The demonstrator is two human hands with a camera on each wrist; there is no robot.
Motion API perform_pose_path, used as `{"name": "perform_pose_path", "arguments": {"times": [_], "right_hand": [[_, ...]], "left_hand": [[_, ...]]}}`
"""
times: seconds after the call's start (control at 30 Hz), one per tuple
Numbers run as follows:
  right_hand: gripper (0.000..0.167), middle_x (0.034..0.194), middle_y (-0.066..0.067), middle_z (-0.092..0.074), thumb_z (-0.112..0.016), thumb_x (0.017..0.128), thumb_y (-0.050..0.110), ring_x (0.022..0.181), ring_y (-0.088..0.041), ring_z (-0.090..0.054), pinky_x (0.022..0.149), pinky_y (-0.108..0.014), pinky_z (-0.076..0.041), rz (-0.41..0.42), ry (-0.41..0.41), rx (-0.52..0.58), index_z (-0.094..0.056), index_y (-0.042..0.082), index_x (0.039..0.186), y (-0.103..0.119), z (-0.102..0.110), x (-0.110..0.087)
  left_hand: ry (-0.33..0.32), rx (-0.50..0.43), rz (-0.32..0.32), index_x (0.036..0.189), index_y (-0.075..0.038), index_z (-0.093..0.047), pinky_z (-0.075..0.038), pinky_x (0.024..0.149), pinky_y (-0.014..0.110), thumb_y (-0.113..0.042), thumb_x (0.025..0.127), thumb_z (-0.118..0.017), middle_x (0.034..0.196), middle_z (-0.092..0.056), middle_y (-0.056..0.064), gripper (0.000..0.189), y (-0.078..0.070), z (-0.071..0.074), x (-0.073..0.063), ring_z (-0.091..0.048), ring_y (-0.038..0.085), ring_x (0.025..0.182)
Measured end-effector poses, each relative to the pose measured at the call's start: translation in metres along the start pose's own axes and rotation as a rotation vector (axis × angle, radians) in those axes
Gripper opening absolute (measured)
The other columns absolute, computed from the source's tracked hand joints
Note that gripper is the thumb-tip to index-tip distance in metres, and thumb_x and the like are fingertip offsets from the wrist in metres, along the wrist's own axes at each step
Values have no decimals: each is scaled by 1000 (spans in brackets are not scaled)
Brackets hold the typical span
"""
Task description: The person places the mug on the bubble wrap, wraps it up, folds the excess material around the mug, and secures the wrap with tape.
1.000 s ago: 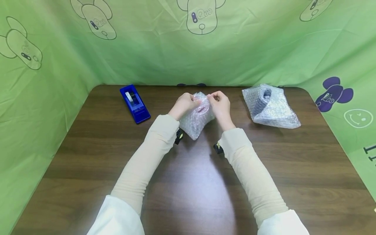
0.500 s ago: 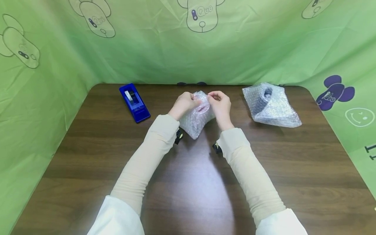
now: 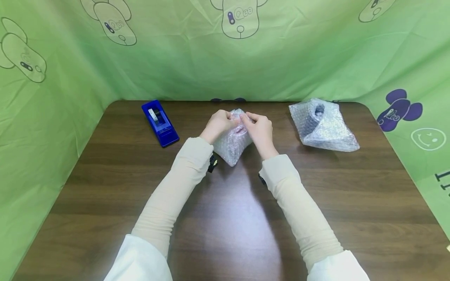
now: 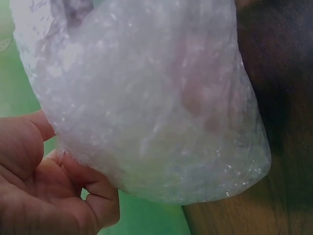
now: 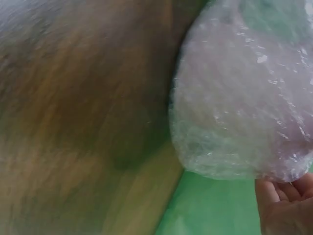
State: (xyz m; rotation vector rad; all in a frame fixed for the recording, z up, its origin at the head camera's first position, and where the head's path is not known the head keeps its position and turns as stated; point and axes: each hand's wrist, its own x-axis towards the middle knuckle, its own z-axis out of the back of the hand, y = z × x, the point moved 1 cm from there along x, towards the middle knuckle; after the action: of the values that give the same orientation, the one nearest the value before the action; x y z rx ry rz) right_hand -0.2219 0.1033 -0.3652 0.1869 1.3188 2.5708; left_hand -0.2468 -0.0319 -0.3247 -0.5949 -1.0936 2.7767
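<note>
A bubble-wrapped bundle (image 3: 231,147) is held between my two hands near the table's far edge, with something pinkish dimly showing through the wrap. On its left side my left hand (image 3: 218,124) pinches the upper part of the wrap between thumb and fingers. From the right, my right hand (image 3: 260,132) pinches the top edge, its fingertips close to the left thumb. The left wrist view has the bundle (image 4: 146,112) large, with the left hand (image 4: 49,186) gripping its edge. In the right wrist view the right hand (image 5: 288,208) is partly cut off, below the bundle (image 5: 234,107).
A blue plastic holder (image 3: 160,124), resembling a tape dispenser, lies at the back left of the brown wooden table (image 3: 105,187). Another bubble-wrap piece (image 3: 325,127), partly rolled up, rests at the back right. Green printed cloth (image 3: 175,62) hangs behind and beside the table.
My right hand has shifted left along the bundle's top, bringing its fingertips nearer the left hand. The left hand and the bundle stay almost in place.
</note>
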Motion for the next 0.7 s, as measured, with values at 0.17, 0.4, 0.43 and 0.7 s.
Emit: {"name": "perform_pose_path", "arguments": {"times": [0.17, 0.4, 0.43, 0.7], "right_hand": [[49, 141, -11, -52, -55, 94, 37, 134, -31, -45, 110, -44, -38, -51, 116, 11, -54, 12, 135, 3, 1, 1], [49, 144, -10, -49, -54, 95, 36, 137, -29, -42, 113, -43, -34, -88, 152, 49, -52, 12, 137, 4, 2, 1], [48, 144, -11, -49, -54, 95, 36, 137, -29, -42, 113, -44, -34, -89, 149, 50, -52, 12, 137, 4, 2, 1], [48, 143, -11, -50, -55, 95, 36, 135, -30, -44, 112, -44, -35, -90, 139, 46, -53, 12, 136, 3, 2, 1]], "left_hand": [[-12, 14, -4, 81, -8, -58, -38, 68, 26, -31, 94, -58, 90, -54, 6, 27, 2, 0, -1, -46, 17, 81], [9, -3, -42, 105, -2, -66, -44, 83, 32, -28, 96, -56, 106, -60, 11, 29, 4, -1, 1, -49, 19, 89], [11, -4, -55, 106, -1, -66, -44, 84, 32, -27, 96, -55, 107, -61, 11, 29, 5, -1, 1, -49, 19, 91], [97, -166, -170, 128, 4, -54, -43, 106, 35, -13, 99, -47, 132, -57, 21, 35, 17, -1, 4, -54, 29, 121]]}}
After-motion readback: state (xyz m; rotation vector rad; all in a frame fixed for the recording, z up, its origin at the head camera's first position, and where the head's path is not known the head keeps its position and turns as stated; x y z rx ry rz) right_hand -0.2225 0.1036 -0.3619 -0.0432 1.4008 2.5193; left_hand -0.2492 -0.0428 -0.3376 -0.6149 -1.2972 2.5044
